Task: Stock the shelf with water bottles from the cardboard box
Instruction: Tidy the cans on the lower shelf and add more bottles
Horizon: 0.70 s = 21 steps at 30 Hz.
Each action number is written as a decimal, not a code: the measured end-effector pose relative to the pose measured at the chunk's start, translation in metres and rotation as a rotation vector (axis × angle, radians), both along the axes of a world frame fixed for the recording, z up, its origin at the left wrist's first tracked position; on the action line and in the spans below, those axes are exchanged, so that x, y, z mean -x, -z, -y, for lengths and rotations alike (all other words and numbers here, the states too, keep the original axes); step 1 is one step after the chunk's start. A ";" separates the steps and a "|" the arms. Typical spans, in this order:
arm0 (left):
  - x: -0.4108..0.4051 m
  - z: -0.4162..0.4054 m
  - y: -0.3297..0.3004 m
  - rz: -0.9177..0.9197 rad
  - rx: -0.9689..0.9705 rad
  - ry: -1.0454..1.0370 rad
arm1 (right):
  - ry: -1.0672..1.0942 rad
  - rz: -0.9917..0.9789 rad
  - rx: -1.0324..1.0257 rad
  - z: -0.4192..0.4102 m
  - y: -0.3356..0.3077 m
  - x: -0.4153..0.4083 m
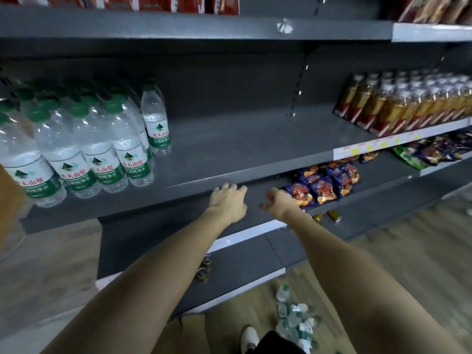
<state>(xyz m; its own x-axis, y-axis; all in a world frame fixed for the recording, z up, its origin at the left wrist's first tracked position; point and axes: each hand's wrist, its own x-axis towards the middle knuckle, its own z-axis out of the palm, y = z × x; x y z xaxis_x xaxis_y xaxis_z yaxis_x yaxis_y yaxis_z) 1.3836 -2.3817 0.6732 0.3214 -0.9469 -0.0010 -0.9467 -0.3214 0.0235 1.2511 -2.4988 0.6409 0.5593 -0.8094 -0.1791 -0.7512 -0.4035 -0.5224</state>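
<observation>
Several clear water bottles with green caps (84,146) stand in rows on the left of the dark grey shelf (242,139); one more bottle (155,121) stands a little behind them to the right. My left hand (228,200) and my right hand (277,201) are both stretched out in front of the shelf's front edge, fingers relaxed, holding nothing. More water bottles (293,318) lie in a loose heap on the wooden floor near my foot. A brown cardboard edge (10,195) shows at the far left.
Yellow drink bottles (408,100) fill the right of the same shelf. Snack bags (324,185) lie on the shelf below, red packets (143,2) above. A few small cans (204,269) stand on the lowest shelf. Bare shelf stretches between the water and the yellow drinks.
</observation>
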 end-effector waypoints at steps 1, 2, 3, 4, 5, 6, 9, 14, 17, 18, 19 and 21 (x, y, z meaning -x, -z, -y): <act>0.006 0.000 0.011 -0.016 -0.025 0.012 | 0.014 -0.015 -0.016 -0.001 0.009 0.008; 0.011 0.000 0.023 -0.035 -0.052 0.021 | 0.028 -0.030 -0.032 -0.002 0.020 0.015; 0.017 0.001 0.035 -0.059 -0.084 0.026 | 0.037 -0.041 -0.047 -0.003 0.030 0.023; 0.022 0.002 0.046 -0.081 -0.117 0.029 | 0.043 -0.054 -0.062 -0.002 0.041 0.030; 0.026 0.004 0.057 -0.098 -0.149 0.031 | 0.050 -0.072 -0.079 -0.001 0.053 0.037; 0.030 0.006 0.069 -0.111 -0.177 0.034 | 0.054 -0.090 -0.093 0.000 0.064 0.043; 0.041 0.015 0.104 -0.152 -0.237 0.036 | 0.065 -0.145 -0.157 0.005 0.101 0.059; 0.066 0.034 0.168 -0.257 -0.366 0.002 | 0.111 -0.170 -0.314 0.013 0.167 0.095; 0.082 0.048 0.211 -0.298 -0.431 -0.005 | 0.181 -0.196 -0.422 0.015 0.215 0.117; 0.088 0.053 0.227 -0.313 -0.445 -0.006 | 0.197 -0.216 -0.458 0.015 0.232 0.124; 0.095 0.059 0.243 -0.328 -0.464 -0.005 | 0.209 -0.236 -0.490 0.016 0.249 0.132; 0.109 0.073 0.275 -0.353 -0.535 0.005 | 0.231 -0.250 -0.540 0.020 0.283 0.147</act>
<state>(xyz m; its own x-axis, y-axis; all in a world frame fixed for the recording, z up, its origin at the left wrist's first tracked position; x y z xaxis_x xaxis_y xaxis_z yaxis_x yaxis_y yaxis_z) 1.2747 -2.4551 0.3979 0.2107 -0.7875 -0.5792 -0.9130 -0.3702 0.1713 1.1045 -2.5188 0.3580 0.2699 -0.6629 -0.6984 -0.9129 0.0545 -0.4045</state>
